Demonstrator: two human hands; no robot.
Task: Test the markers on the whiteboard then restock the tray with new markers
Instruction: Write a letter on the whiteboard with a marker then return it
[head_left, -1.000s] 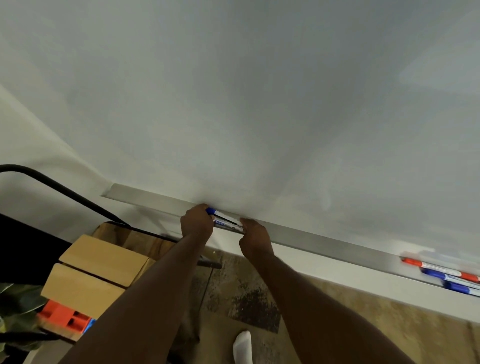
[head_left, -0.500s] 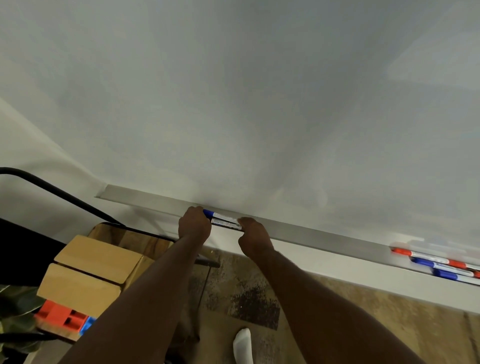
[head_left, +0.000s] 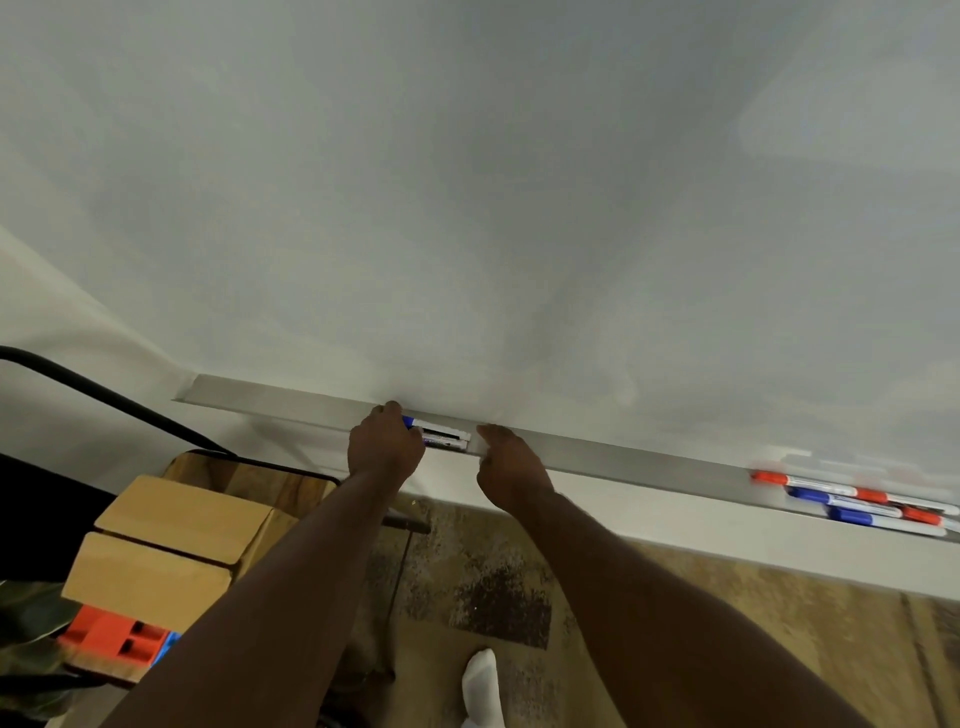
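Presently, head view, looking down along the whiteboard (head_left: 467, 182) to its metal tray (head_left: 623, 462).

Obs. 1: a marker pair (head_left: 444, 439) lies lengthwise in the tray, the 2 white barrels side by side and touching. 1 blue cap shows at the left end.

Obs. 2: left hand (head_left: 387, 447), knuckles up, fingers curled down over the left ends of the marker pair. Grip closed on them, covering all but a sliver of the blue cap. Fingertips are hidden behind the hand.

Obs. 3: right hand (head_left: 511, 465) sits at the tray's front lip, just beside the right ends of the marker pair. Fingers are loosely curled and point toward the tray. Grip slack, nothing seen in it. A thin gap seems to separate the nearest fingertip from the barrel ends, though I cannot tell for certain.

Obs. 4: a marker cluster (head_left: 857, 503) lies far right in the same tray, well apart from both hands. Orange and blue caps are mixed and the barrels roughly parallel. The count is unclear from blur.

Surroundings: a cardboard box (head_left: 171, 540) with closed flaps sits lower left, with an orange block (head_left: 111, 631) beside its near corner. A black tube (head_left: 104, 395) arcs over from the left edge. 1 white sock (head_left: 482, 686) stands on the mottled brown floor (head_left: 727, 623) between the forearms.
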